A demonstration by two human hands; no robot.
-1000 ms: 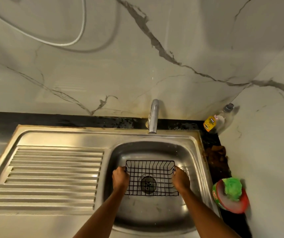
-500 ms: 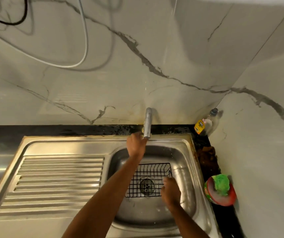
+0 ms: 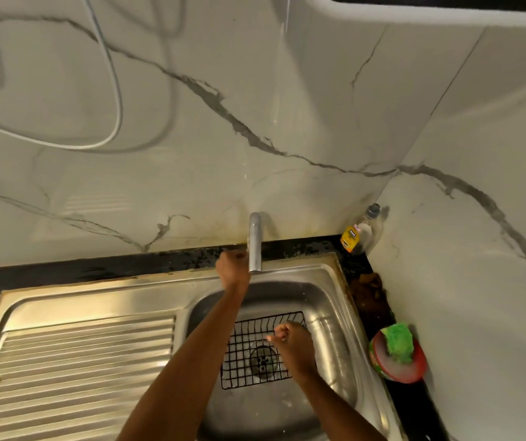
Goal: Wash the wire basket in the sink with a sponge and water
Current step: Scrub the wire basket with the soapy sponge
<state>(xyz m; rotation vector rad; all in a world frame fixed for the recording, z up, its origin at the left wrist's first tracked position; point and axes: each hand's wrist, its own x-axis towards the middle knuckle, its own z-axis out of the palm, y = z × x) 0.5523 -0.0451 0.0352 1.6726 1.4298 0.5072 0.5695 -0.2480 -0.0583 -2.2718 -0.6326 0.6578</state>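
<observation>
A black wire basket (image 3: 249, 361) lies flat in the steel sink (image 3: 328, 300), over the drain. My left hand (image 3: 231, 270) reaches to the base of the chrome tap (image 3: 254, 243) and curls round the handle there, which is mostly hidden. No water shows at the spout. My right hand (image 3: 292, 343) hovers over the basket's right side, its fingers loosely curled and holding nothing that I can see. A green sponge (image 3: 399, 341) sits in a red round tub (image 3: 398, 372) on the counter to the right of the sink.
A ribbed steel drainboard (image 3: 73, 361) fills the left. A soap bottle with a yellow label (image 3: 355, 237) stands in the back right corner. A brown rag (image 3: 366, 292) lies on the dark counter strip. Marble walls close in behind and at the right.
Both hands let go of the basket's ends. My left hand went up to the tap base. My right hand moved from the basket's right rim to over its inside.
</observation>
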